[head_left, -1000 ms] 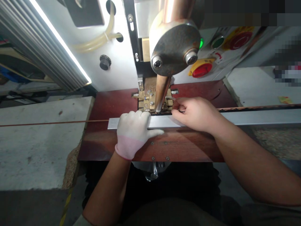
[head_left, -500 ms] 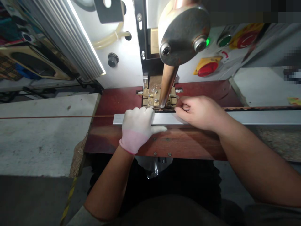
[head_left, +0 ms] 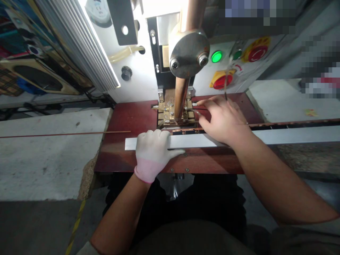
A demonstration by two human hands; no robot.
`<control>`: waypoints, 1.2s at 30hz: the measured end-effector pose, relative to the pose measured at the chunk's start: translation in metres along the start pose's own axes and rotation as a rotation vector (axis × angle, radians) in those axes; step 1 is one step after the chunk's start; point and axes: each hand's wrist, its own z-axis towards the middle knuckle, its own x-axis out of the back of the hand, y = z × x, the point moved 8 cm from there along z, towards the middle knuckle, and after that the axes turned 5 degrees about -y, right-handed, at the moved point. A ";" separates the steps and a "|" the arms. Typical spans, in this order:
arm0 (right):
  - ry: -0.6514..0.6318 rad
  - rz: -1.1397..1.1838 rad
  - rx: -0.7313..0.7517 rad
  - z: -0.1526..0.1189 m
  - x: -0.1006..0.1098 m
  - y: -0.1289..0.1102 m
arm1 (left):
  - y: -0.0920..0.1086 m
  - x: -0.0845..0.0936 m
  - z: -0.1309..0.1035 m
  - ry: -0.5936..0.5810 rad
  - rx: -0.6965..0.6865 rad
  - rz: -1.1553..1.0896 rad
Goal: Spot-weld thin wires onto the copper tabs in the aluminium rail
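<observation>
White-panelled machine [head_left: 145,90] stands behind the bench's far edge. Red-brown bench [head_left: 119,118] below it. Metal bar [head_left: 186,142] lies along the bench, nearer the near edge, its end short of the left edge, the rest running past the right edge. Copper post [head_left: 181,92] comes down to the brass block [head_left: 170,110], mid-bench toward the far edge.

Hands: gloved left hand [head_left: 153,143] clasps the bar, fingers over it, thumb stretched along the near side; fingertips hidden. Bare right hand [head_left: 223,118] is spread, thumb and forefinger apart just right of the block. Thin rod [head_left: 226,88] rises by its knuckles; can't tell if held.

Smaller stuff: dark-and-copper strip [head_left: 193,131] along the bar's far side; narrow copper strip [head_left: 114,132] crossing the bench's left edge.

To do this well, I'd say: steady left pressure, bar parallel to the near edge, strip lined up with the block, right fingertips clear of the post's foot, light touch around the thin tubing.
</observation>
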 end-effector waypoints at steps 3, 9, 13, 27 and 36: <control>0.098 0.041 0.002 -0.013 0.007 -0.002 | 0.001 -0.001 -0.008 0.071 -0.005 -0.010; 0.116 0.154 0.193 -0.051 0.016 -0.022 | 0.010 0.002 -0.039 0.129 0.005 -0.091; 0.138 0.156 0.242 -0.083 0.013 -0.033 | 0.018 -0.004 -0.058 0.000 -0.021 -0.144; 0.241 -0.057 0.066 -0.172 0.003 -0.014 | -0.032 0.011 -0.027 -0.180 -0.106 -0.273; 0.255 -0.088 0.040 -0.172 -0.005 -0.016 | -0.031 -0.008 -0.020 -0.379 -0.053 -0.277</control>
